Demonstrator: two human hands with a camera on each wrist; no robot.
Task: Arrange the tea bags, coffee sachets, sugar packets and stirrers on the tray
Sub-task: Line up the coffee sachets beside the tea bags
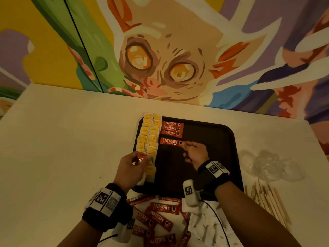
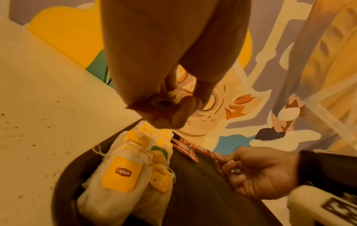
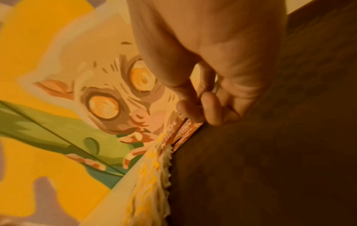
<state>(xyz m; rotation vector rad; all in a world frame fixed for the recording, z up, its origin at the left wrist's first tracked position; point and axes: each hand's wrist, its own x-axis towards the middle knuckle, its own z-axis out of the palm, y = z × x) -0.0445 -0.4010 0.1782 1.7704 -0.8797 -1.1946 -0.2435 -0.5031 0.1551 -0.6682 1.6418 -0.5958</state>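
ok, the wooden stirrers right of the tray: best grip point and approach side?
Take the wooden stirrers near their middle, pinching across the width from above. They lie flat on the table in a loose fan running near to far, so the long sides are open. The right hand is the nearer one, though it currently pinches a coffee sachet on the tray.

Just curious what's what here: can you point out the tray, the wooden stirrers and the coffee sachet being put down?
tray point(image 1: 213, 139), head view, bare dark floor.
wooden stirrers point(image 1: 270, 202), head view, middle of bundle.
coffee sachet point(image 1: 170, 141), head view, printed front.
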